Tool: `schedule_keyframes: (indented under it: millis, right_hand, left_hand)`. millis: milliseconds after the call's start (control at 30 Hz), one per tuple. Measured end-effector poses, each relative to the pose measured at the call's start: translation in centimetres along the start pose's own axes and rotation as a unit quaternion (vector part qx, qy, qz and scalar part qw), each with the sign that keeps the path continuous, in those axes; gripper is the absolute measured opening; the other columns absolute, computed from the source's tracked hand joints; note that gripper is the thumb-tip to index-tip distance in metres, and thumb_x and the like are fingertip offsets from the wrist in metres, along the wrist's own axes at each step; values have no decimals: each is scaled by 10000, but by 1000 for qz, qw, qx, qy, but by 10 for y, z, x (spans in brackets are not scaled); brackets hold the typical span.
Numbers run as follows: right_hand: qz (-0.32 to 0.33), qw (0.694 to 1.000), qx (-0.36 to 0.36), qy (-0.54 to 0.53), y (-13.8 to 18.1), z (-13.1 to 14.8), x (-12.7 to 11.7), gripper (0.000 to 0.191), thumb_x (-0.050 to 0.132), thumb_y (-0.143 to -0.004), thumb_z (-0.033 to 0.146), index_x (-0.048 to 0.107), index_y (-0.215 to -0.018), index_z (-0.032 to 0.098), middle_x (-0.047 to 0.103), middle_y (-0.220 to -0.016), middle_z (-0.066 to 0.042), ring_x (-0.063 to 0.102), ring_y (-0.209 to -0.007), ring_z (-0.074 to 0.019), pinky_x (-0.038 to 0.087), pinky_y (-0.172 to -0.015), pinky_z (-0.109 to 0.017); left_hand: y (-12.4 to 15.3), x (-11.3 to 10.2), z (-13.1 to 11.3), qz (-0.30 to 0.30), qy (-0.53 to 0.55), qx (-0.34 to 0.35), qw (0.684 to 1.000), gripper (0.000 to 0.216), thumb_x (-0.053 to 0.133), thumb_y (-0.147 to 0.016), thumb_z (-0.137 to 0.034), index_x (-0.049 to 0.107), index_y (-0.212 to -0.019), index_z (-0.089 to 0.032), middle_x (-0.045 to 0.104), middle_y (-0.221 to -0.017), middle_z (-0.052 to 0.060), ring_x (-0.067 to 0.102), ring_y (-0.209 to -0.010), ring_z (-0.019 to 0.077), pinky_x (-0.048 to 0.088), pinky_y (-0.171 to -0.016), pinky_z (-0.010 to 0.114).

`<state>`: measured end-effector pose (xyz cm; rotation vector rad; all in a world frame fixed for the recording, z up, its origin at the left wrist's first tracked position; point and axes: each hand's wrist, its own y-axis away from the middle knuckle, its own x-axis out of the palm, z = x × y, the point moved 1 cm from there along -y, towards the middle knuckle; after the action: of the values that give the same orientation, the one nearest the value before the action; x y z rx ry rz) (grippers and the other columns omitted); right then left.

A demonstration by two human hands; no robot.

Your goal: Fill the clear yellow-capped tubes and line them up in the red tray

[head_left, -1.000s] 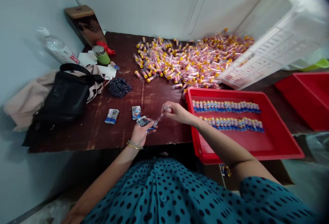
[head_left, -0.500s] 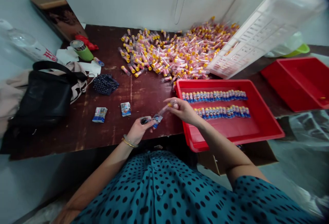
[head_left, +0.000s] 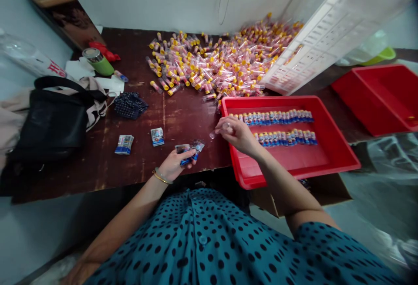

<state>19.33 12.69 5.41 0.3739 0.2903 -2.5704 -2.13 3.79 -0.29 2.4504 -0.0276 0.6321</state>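
Observation:
My left hand (head_left: 173, 164) is closed on a bunch of small blue printed plastic sleeves (head_left: 189, 159), low over the table's front edge. To its right, my right hand (head_left: 240, 137) pinches a clear plastic tube (head_left: 213, 135) at the near left corner of the red tray (head_left: 339, 169). Its fingers hide most of the tube. Two rows of tubes in blue sleeves (head_left: 277, 117) line the tray. Left of my hands lie two small stacks of printed sleeves (head_left: 124, 144), the second one (head_left: 157, 137) nearer to me.
A large pile of clear tubes with yellow caps (head_left: 215, 65) covers the back of the table. A white basket (head_left: 313, 45) leans beside it. Another red tray (head_left: 382, 97) stands far right. At the left are a black bag (head_left: 55, 119), a green flask (head_left: 101, 62) and dark cloth (head_left: 130, 105).
My right hand has moved slightly up and right, drawing the tube away from the sleeves. My left hand still grips the sleeves, which now fan out more. The view has shifted a little.

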Motion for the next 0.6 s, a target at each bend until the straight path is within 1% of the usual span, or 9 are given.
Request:
schedule_keyframes:
  millis: [67,100,167,233,300,367,400,500,600]
  right_hand:
    - [16,997,-36,67,2,-6,11,79,650,-857,255,653,-882,180,637,-949,-60,605,-907,-187,490,-841,-342]
    - [35,995,-43,79,2,-8,18,79,655,-855,253,649,-871,176,635,-940,-60,604,-899,-184,484,-844,-340]
    - [71,994,-47,73,3,-11,29,90,643,-868,260,638,-843,173,629,-901,-50,600,-854,-168,482,-818,-322]
    - [71,996,-37,48,2,-12,32,130,628,-880,278,625,-803,174,621,-856,-36,595,-816,-153,484,-786,-302]
    - [26,1000,11,-3,0,-11,25,170,629,-882,329,611,-809,177,596,-748,-6,569,-679,-125,489,-675,-273]
    - [-19,995,68,-66,-3,-7,12,219,657,-858,394,604,-862,182,562,-654,28,511,-542,-99,469,-549,-248]
    - [-29,991,87,-95,-4,-4,6,249,674,-841,419,604,-894,186,554,-635,37,492,-507,-92,462,-510,-241]
    - [-19,982,98,-160,-6,5,-5,315,713,-801,450,615,-961,197,582,-684,31,517,-526,-90,489,-499,-236]
    - [8,975,103,-199,-6,11,-3,331,712,-802,462,613,-978,200,597,-725,23,515,-533,-80,490,-496,-224]
  left_hand:
    - [0,0,0,-5,-18,18,1000,310,858,-613,-317,616,-706,-148,642,-639,10,610,-559,128,403,-424,196]
    - [-1,1,0,-4,-33,31,999,304,854,-618,-317,615,-694,-146,642,-638,12,606,-555,127,407,-427,200]
    - [-1,4,1,5,-66,51,996,296,848,-625,-319,615,-669,-143,637,-620,10,592,-544,122,413,-436,208]
    - [0,5,0,9,-84,58,995,295,854,-609,-312,618,-651,-141,627,-597,3,578,-532,115,409,-441,209]
    - [1,2,-2,5,-83,53,995,300,868,-580,-289,616,-654,-145,629,-597,-6,567,-522,105,403,-448,206]
    - [2,-2,-3,0,-76,45,996,318,882,-549,-259,606,-665,-152,636,-604,-14,559,-512,98,400,-454,203]
    - [2,-4,-4,0,-73,42,996,327,885,-541,-249,600,-670,-154,639,-606,-15,559,-511,97,402,-458,204]
    - [2,-8,-3,4,-63,36,997,348,890,-530,-243,590,-684,-158,641,-610,-15,564,-507,102,411,-464,211]
    - [2,-6,-1,13,-63,40,997,344,888,-532,-237,593,-689,-156,640,-623,-14,565,-501,103,417,-469,220]
